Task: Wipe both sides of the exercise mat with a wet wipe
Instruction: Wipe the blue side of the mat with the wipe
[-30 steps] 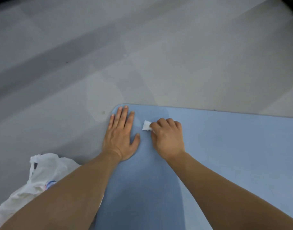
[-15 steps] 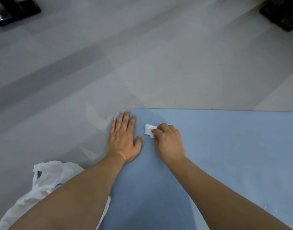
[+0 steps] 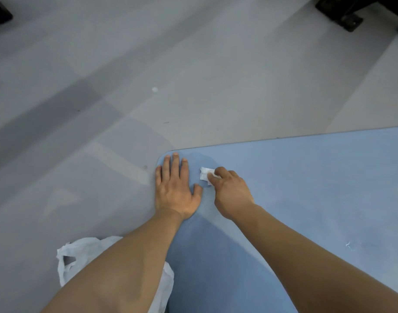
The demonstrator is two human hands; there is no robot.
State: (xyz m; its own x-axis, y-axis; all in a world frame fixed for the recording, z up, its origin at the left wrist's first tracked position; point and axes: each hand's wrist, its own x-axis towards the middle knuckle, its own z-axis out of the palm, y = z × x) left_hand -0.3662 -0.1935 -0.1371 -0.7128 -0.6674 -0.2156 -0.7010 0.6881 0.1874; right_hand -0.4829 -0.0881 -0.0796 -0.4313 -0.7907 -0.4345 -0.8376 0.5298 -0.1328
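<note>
The blue exercise mat [image 3: 306, 188] was laid flat on the floor [image 3: 148, 75]. Its corner was pinned by the flat, straight-fingered left hand [image 3: 174, 188], while a wet wipe [image 3: 206, 175] was pinched in the right hand [image 3: 230, 192]. The upper side was apparently being wiped; strokes outward seemed due next.

Mat [image 3: 306, 188] open rightward; plastic bag [image 3: 85, 251] beside left forearm.

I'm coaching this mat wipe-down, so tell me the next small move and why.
Probably sweep the wet wipe, pinched in the right hand, rightward along the blue mat. The left hand lies flat on the corner, steadying it, and only that corner looks darker, apparently damp.
</note>
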